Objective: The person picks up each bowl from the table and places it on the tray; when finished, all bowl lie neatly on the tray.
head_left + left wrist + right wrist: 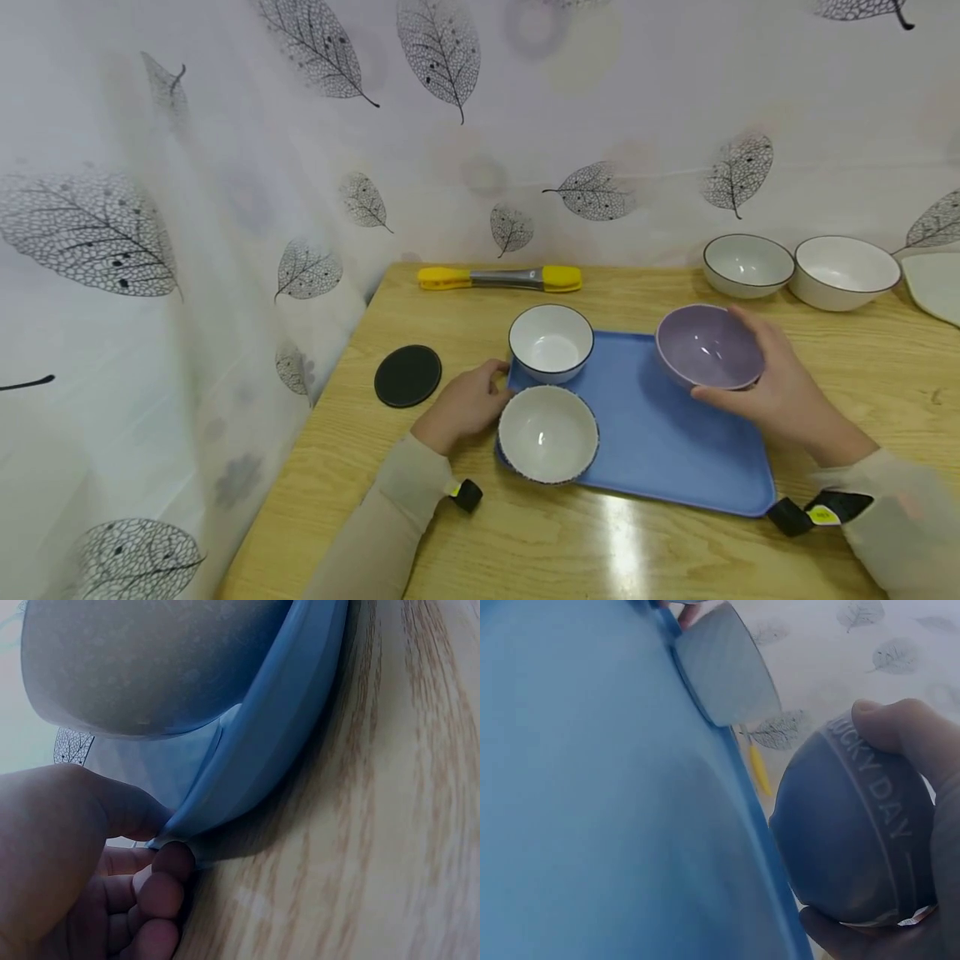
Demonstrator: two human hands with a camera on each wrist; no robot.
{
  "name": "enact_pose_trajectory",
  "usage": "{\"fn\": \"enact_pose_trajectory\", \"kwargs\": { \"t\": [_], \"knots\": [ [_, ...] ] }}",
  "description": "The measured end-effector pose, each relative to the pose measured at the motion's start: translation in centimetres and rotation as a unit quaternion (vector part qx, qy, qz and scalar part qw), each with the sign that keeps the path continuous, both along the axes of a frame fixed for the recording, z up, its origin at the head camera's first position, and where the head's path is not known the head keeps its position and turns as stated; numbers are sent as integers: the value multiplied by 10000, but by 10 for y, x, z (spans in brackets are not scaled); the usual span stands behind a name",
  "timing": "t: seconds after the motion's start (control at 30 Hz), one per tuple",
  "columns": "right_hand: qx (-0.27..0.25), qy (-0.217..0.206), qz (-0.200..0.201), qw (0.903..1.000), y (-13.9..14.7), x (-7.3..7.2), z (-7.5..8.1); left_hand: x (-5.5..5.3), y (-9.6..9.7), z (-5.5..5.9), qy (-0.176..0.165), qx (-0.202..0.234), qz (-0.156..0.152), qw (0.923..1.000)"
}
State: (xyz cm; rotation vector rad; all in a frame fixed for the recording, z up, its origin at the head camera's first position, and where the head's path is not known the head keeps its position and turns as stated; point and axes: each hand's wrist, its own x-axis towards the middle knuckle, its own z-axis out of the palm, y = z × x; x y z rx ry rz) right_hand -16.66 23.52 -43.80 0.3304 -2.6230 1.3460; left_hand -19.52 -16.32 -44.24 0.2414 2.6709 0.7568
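Note:
My right hand (783, 392) grips a purple bowl (708, 346) by its sides, over the far right part of a blue tray (660, 450). Raised letters run round the outside of that bowl in the right wrist view. At the tray's left edge my left hand (468, 404) pinches the rim between thumb and fingers, as the left wrist view shows. Two bowls stand at the tray's left end: a white bowl with a dark rim (551, 342) behind, and a speckled-rim bowl (549, 435) in front, beside my left fingers.
A black round coaster (408, 376) lies left of the tray. Yellow-ended tongs (501, 279) lie along the table's back edge. At the back right stand a greyish bowl (748, 267) and a white bowl (845, 273), with part of a pale plate (937, 283) at the far right.

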Motion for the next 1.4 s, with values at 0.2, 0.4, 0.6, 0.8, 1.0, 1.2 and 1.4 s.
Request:
{"fn": "enact_pose_trajectory", "kwargs": {
  "t": [0.2, 0.4, 0.6, 0.8, 1.0, 1.2, 1.4],
  "knots": [
    [33, -138, 283, 9995, -17, -4, -2, -1, 0, -1, -47, -38, 42, 10000],
    [53, -175, 512, 9985, -32, -10, -3, -1, -1, -1, -60, -27, 24, 10000],
    [168, -68, 732, 9972, -43, -18, -2, -1, -1, 0, -17, -14, 4, 10000],
    [292, 35, 854, 9959, -48, -25, -5, -1, 0, 3, -37, -1, 10, 10000],
    [357, -140, 857, 9956, -50, -27, -3, 0, 1, 4, -61, -15, 18, 10000],
    [414, -328, 883, 9947, -48, -32, -2, 0, 1, 5, 15, -15, -31, 10000],
    [279, -202, 943, 9949, -47, -36, -6, 0, 0, 1, 8, 16, -39, 10000]
  ]
}}
